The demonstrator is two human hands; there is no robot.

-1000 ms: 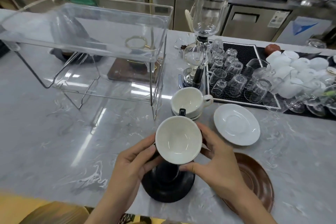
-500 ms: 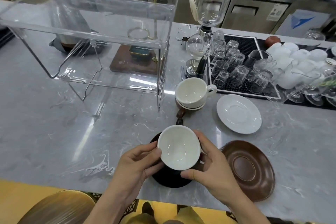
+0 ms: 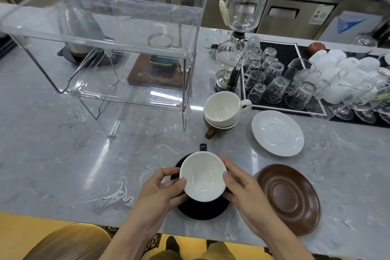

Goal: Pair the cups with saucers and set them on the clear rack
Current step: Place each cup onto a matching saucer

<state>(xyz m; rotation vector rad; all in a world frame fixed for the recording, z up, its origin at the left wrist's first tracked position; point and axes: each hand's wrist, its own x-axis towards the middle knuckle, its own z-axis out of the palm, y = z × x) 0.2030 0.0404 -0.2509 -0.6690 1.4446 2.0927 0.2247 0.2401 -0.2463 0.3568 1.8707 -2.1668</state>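
Cup [image 3: 203, 176] cradled over black saucer [image 3: 202, 210] near surface edge — left hand [image 3: 157, 194] and right hand [image 3: 242, 192] both gripping it. Clear rack [image 3: 101, 27] up and left, so left hand nearer.

Black saucer [image 3: 202, 210] largely covered by cup [image 3: 203, 176] and both hands; contact between the two not determinable. Fingers of left hand [image 3: 160, 194] and right hand [image 3: 245, 191] partly concealed behind the cup wall. Brown cup [image 3: 210, 132] mostly hidden under stacked white cups [image 3: 223, 110]; stack count unclear. Siphon [image 3: 242, 10] cropped at top edge. Glasses [image 3: 272, 78] and white cups at right crowded, uncountable. Stool [image 3: 67, 243] cut off at bottom.
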